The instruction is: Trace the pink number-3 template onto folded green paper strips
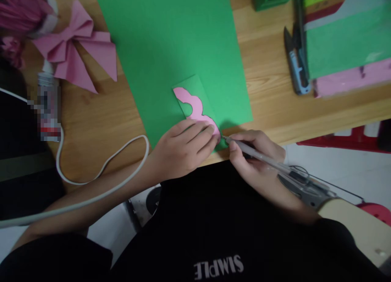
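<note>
- Pressing down with flat, outstretched fingers, your left hand [189,145] covers the lower part of a pink wavy cutout [198,106], gripping nothing between fingers and thumb.
- Your right hand [255,151] is closed around a slim clear pen [276,164], thumb and fingers near its point, the barrel slanting back over your wrist.
- The pen's tip sits right beside the cutout's lower right end; a thin dark line follows the cutout's right edge.
- You have the cutout lying on a small green piece [198,86], set at a slant on a large green sheet [174,37], near the edge of the wooden table [265,70] closest to you.
- To your left are a folded pink bow [70,39] and a tube [47,80], its label blurred out; a white cable [104,168] loops near them and passes across your left forearm.
- To your right, blue-handled snips [296,74] lie beside a green pack [351,41], with a pink pack [351,78] along its near side.
</note>
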{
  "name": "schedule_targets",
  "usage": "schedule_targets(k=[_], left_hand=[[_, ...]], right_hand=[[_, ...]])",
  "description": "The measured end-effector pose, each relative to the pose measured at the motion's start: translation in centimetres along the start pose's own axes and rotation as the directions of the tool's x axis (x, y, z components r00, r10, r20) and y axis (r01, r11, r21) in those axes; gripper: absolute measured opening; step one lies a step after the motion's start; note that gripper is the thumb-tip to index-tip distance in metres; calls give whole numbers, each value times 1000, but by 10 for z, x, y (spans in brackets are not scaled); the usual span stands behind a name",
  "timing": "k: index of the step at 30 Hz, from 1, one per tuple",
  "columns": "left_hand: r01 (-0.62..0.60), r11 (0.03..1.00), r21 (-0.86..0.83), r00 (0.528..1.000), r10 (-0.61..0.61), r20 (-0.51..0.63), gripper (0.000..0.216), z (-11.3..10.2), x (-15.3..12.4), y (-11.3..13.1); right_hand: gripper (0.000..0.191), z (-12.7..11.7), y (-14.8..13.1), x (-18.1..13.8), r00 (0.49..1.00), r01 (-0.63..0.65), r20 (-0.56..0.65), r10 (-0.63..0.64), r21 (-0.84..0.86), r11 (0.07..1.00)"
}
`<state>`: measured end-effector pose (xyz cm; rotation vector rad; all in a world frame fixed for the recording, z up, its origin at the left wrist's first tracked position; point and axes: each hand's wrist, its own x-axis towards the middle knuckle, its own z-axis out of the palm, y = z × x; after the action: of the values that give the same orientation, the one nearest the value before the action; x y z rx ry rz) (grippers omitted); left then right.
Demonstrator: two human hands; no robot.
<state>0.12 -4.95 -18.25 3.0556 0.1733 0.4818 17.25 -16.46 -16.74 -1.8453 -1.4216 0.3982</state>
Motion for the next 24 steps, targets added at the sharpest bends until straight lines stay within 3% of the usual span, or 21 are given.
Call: schedule_targets(k=[24], left_hand=[[-45,998,39,999,45,6,24,-1,0,-1]], right_hand=[[2,0,-3,-1,997,78,9,-77,-63,995]])
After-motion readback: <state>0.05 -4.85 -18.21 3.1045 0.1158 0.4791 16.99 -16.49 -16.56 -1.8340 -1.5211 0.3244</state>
